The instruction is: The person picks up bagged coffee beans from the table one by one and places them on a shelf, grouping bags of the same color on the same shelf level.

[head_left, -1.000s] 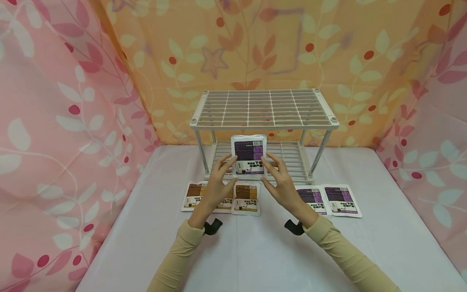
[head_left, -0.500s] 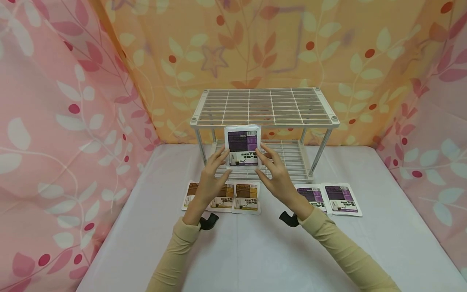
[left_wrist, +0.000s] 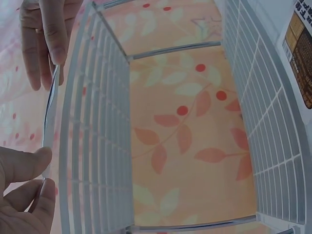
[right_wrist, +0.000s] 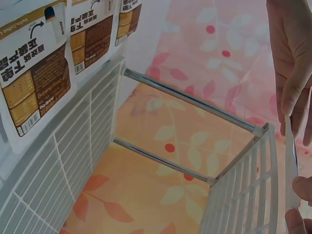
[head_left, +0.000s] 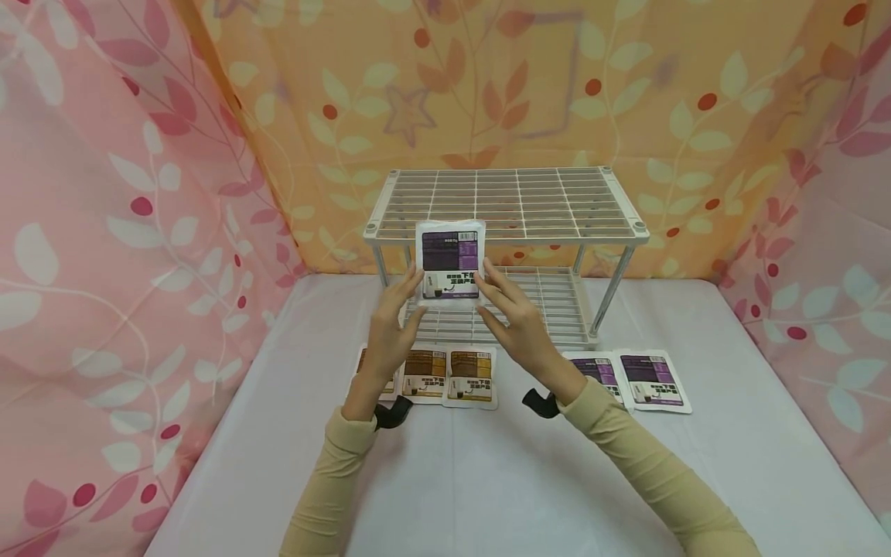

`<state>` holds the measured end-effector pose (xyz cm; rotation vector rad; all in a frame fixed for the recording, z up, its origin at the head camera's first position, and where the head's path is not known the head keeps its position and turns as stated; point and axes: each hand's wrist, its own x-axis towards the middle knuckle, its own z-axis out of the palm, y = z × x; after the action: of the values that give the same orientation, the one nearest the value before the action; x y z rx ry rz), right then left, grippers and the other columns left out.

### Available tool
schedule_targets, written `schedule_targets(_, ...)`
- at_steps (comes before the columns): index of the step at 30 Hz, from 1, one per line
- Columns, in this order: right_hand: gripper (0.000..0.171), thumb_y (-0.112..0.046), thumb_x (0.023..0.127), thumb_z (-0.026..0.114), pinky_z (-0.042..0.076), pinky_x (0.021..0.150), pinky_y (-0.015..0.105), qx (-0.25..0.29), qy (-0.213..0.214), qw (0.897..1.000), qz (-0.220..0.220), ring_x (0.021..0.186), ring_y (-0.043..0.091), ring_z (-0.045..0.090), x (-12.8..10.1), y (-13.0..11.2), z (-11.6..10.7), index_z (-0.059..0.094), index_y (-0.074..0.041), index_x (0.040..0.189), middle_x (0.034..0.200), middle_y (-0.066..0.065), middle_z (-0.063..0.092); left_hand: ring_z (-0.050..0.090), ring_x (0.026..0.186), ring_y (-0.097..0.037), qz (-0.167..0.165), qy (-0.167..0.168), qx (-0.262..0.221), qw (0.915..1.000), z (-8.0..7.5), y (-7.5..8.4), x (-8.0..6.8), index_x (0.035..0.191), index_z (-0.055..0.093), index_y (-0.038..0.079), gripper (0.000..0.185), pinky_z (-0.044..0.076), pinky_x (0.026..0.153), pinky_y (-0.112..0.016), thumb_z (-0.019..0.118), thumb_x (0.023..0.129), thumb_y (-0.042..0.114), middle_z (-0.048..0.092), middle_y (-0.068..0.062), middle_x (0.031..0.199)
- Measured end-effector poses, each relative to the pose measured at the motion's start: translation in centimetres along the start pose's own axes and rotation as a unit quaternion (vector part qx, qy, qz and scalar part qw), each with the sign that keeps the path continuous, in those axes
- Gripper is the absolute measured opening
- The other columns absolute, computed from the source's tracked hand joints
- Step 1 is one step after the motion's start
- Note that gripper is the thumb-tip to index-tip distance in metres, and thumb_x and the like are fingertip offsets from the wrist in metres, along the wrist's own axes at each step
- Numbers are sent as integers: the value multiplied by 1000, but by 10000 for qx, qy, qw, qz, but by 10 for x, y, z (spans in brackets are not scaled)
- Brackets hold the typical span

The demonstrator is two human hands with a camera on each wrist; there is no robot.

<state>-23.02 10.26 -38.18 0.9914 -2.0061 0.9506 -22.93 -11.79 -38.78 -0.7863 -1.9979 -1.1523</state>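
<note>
left of centre in the head view, the left hand (head_left: 391,334) pinches the left edge of a purple sachet (head_left: 451,264); the left wrist view shows thumb and fingers closed on that thin edge, seen edge-on. the sachet is held upright in the air, just in front of the front left rim of the wire rack (head_left: 504,203), about level with its top shelf and touching neither shelf. to its right, the right hand (head_left: 517,325) pinches the opposite edge, fingertips (right_wrist: 292,97) pressed on the packet in the right wrist view, so each hand's grip is clamped on the sachet.

below, on the white counter (head_left: 487,480), a row of brown sachets (head_left: 445,377) lies in front of the rack at centre; how many lie under the left forearm is hard to tell. further right, two more purple sachets (head_left: 636,379) lie flat side by side.

the step in hand looks like carrying the packet up toward the rack's top shelf. the next move probably calls for lifting it clear of the front rim, tipping it flat or keeping it square, and easing both pinches off only once the wire grid bears it. the floral curtains (head_left: 104,232) close the scene on all sides.
</note>
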Motion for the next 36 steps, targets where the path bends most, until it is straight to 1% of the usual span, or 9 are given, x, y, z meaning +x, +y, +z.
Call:
schedule_targets(1, 54, 6, 79, 67, 46, 95, 34, 29, -16, 10000, -2, 121, 31, 49, 1, 0, 1, 50, 2, 130, 143, 22, 37, 46, 122, -29, -35, -6, -16, 10000, -1, 0, 1, 134, 48, 4, 56, 41, 99, -41, 63, 81, -9, 42, -16, 142)
schedule_targets(8, 48, 6, 80, 66, 50, 90, 33, 165, -50, 9998, -44, 123, 32, 48, 10, 0, 4, 53, 3, 127, 141, 25, 37, 48, 113, -38, -272, -2, -119, 9996, -15, 32, 14, 128, 47, -10, 50, 44, 92, -48, 57, 80, -18, 45, -28, 133)
schedule_targets(10, 48, 6, 80, 66, 50, 89, 34, 196, -72, 9998, -28, 124, 32, 47, 12, 0, 4, 53, 4, 127, 141, 26, 38, 49, 113, -39, -284, -20, -109, 9995, -17, 33, 16, 129, 46, -11, 50, 44, 93, -47, 56, 80, -19, 45, -28, 134)
schedule_targets(16, 45, 4, 81, 66, 50, 90, 34, 296, -49, 9995, 103, 126, 30, 45, 22, 2, 5, 55, 4, 125, 141, 22, 40, 47, 120, -38, -149, 44, -235, 9996, -21, 32, 25, 129, 45, -10, 51, 43, 99, -41, 54, 81, -20, 46, -28, 132)
schedule_targets(21, 42, 4, 82, 65, 51, 88, 34, 439, 32, 9990, 110, 120, 31, 51, 34, 4, 7, 56, 3, 123, 140, 22, 40, 48, 119, -39, -204, 189, -216, 9994, -25, 32, 33, 127, 46, -14, 47, 41, 101, -38, 55, 81, -18, 47, -29, 131)
schedule_targets(24, 39, 4, 83, 64, 51, 88, 33, 563, 23, 9984, 42, 117, 31, 53, 41, 5, 9, 58, 4, 121, 140, 23, 41, 48, 120, -39, -271, 270, -227, 9990, -27, 30, 35, 126, 46, -15, 46, 40, 102, -39, 56, 81, -18, 48, -29, 130)
schedule_targets(30, 31, 4, 85, 62, 47, 94, 27, 685, -91, 9976, 28, 118, 29, 53, 51, 8, 12, 63, 3, 115, 137, 22, 45, 43, 123, -43, -297, 349, -223, 9987, -31, 27, 40, 124, 46, -17, 42, 37, 104, -42, 53, 83, -18, 48, -31, 128)
schedule_targets(33, 29, 2, 86, 61, 47, 94, 26, 656, -155, 9977, 75, 117, 29, 54, 55, 9, 14, 64, 2, 114, 136, 21, 46, 43, 123, -43, -304, 355, -126, 9988, -31, 23, 43, 124, 47, -17, 40, 36, 105, -43, 52, 85, -17, 49, -31, 127)
schedule_targets(36, 27, 0, 87, 60, 49, 91, 28, 597, -204, 9980, 72, 115, 30, 56, 60, 10, 16, 64, 2, 114, 134, 21, 49, 45, 122, -41, -281, 389, -11, 9988, -29, 10, 44, 125, 48, -15, 38, 37, 103, -44, 50, 86, -15, 51, -29, 127)
